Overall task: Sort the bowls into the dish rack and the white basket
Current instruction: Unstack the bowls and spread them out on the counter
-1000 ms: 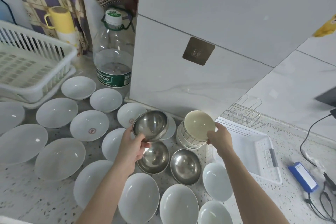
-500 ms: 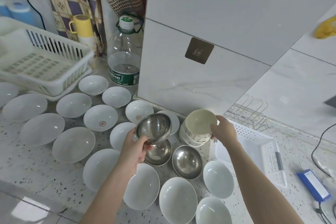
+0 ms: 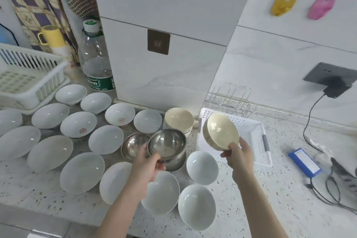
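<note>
My left hand (image 3: 147,164) grips a steel bowl (image 3: 166,144) by its near rim, held above two other steel bowls (image 3: 133,146) on the counter. A cream bowl (image 3: 220,132), tilted on edge, is held in my right hand (image 3: 238,157) over the left part of the white basket (image 3: 258,131). A stack of cream bowls (image 3: 178,119) stands left of the basket. Several white bowls (image 3: 105,139) cover the counter. A wire dish rack (image 3: 229,100) stands behind the basket. A second white slatted basket (image 3: 29,81) sits at the far left.
A large water bottle (image 3: 96,63) and a yellow mug (image 3: 52,37) stand at the back left. Right of the basket lie a blue box (image 3: 305,161) and black cables (image 3: 332,189), one running up to a wall socket (image 3: 332,78).
My right hand lifted the cream bowl off the stack and carried it right, over the white basket. My left hand with the steel bowl shifted right and lower. The view swung right.
</note>
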Available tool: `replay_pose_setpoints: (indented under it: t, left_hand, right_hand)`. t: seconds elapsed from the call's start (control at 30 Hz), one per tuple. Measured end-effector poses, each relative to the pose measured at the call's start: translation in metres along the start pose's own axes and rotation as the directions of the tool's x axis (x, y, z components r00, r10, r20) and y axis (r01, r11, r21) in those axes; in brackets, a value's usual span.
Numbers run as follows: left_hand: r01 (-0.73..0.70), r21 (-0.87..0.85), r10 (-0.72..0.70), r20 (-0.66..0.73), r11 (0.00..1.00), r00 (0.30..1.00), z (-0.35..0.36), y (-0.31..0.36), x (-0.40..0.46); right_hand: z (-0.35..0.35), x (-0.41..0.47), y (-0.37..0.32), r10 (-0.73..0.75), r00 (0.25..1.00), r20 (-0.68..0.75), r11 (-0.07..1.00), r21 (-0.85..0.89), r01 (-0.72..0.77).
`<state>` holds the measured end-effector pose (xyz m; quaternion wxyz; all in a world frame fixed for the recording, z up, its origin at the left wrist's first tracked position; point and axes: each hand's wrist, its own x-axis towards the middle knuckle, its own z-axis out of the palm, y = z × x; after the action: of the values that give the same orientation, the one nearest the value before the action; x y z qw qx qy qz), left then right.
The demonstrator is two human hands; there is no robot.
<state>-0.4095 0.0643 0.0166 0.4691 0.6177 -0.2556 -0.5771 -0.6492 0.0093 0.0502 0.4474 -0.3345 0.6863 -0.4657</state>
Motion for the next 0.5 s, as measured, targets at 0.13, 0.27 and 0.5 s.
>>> replay_pose_setpoints:
  t: [0.13,0.27,0.5]
  left_hand:
    - [0.001,0.145,-0.017,0.104,0.989,0.994,0.047,-0.022,-0.016]
    - [0.005,0.263,-0.065,0.219,0.965,0.974,0.088,-0.048,-0.026]
    - [-0.077,0.437,-0.055,0.281,0.896,0.958,0.151,-0.081,-0.034]
  right_hand:
    - [-0.060,-0.024,0.033,0.082,0.992,-0.094,0.989,0.127,-0.070]
    - [-0.104,-0.037,0.061,0.145,0.972,-0.183,0.979,0.168,-0.115]
    - [-0.156,-0.035,0.093,0.221,0.944,-0.244,0.968,0.170,-0.182]
